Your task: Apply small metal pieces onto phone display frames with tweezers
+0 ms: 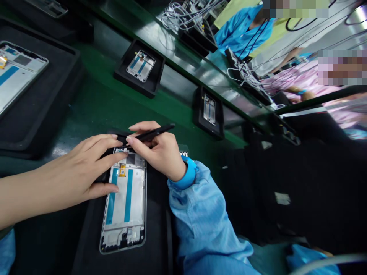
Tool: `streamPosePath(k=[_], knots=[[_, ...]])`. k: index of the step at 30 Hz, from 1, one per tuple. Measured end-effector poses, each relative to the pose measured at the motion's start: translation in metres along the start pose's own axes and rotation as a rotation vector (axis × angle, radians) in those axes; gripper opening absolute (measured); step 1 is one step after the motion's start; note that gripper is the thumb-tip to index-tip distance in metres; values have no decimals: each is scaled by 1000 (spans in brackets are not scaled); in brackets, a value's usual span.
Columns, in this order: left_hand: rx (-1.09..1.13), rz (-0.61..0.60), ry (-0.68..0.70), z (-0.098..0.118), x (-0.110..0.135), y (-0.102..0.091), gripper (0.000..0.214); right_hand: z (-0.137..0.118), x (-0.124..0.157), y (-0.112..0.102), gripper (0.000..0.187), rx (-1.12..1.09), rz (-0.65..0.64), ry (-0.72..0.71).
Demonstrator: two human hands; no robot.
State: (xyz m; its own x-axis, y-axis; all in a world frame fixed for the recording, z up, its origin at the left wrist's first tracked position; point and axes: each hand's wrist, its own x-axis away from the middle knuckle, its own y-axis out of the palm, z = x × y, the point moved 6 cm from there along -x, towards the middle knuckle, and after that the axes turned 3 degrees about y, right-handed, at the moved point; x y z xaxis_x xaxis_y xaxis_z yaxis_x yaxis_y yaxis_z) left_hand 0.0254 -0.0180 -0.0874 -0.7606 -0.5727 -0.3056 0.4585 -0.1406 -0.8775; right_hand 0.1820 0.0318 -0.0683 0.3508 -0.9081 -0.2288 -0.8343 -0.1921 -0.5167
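Note:
A silver phone frame [122, 206] with two blue strips and an orange flex connector [122, 170] lies in a black foam tray [156, 229] before me. My left hand [88, 164] rests over its upper left side, fingers spread, with fingertips on the frame's top part and the thumb near the left blue strip. In my right hand [163, 152] is a slim black pen-like tool [156, 133], pinched between thumb and fingers. It slants down toward the frame's top edge; its tip is hidden by my fingers. A blue band circles my right wrist.
More phone frames sit in black trays: a large tray [63, 84] at left and two smaller trays, one [155, 86] at the back and another [219, 118] farther right. Dark stacked trays [309, 183] stand at right. White cables [186, 15] and co-workers are beyond the bench's metal rail.

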Motion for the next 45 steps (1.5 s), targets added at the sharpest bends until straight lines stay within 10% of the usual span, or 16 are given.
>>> streamPosePath(k=[9, 19, 45], knots=[[-26, -17, 14, -1, 0, 0, 53, -21, -16, 6, 15, 231, -139, -211], [-44, -39, 10, -1, 0, -4, 52, 4, -2, -6, 22, -82, -9, -16], [-139, -14, 45, 2, -2, -5, 54, -11, -6, 0, 14, 113, -95, -176]])
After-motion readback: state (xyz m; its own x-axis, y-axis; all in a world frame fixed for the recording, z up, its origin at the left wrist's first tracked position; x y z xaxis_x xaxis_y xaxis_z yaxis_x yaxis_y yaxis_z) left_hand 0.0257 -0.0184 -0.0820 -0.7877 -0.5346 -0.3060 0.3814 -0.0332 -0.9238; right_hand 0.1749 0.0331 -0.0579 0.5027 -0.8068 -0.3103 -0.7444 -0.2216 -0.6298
